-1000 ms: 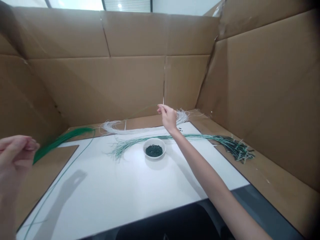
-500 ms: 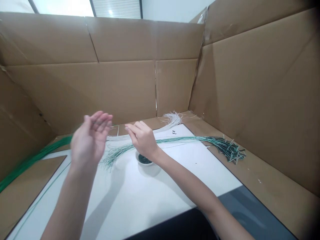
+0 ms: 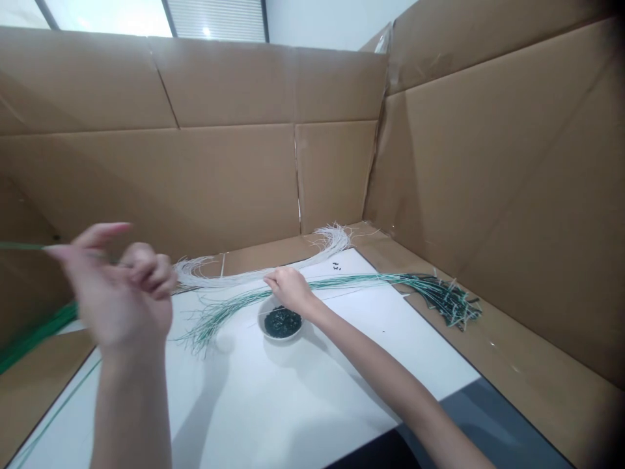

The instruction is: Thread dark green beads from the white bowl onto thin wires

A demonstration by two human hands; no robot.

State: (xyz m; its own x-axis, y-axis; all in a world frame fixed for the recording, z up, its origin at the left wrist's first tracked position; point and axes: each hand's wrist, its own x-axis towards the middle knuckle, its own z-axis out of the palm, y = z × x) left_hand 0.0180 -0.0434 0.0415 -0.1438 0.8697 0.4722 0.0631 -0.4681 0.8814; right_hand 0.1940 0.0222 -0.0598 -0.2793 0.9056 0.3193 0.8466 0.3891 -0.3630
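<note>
My left hand [image 3: 122, 293] is raised at the left, blurred, fingers curled in a pinch on a thin green wire [image 3: 19, 246] that runs off to the left edge. My right hand [image 3: 289, 286] reaches forward and rests low over the far rim of a small white bowl [image 3: 280, 322] of dark green beads; its fingers are curled, and what they hold is hidden. A bundle of green-and-white wires [image 3: 342, 283] lies across the white tabletop [image 3: 303, 391] just behind the bowl.
A bundle of white wires [image 3: 273, 268] curves along the back edge. A thick green wire bundle [image 3: 34, 335] lies at the left over a cardboard sheet. Tall cardboard walls [image 3: 488, 182] enclose the table on three sides. A few loose beads [image 3: 336, 266] lie near the back.
My right hand dropped from a raised position to the bowl. My left hand swung inward, then back left, and now pinches a green wire. The view shifted slightly.
</note>
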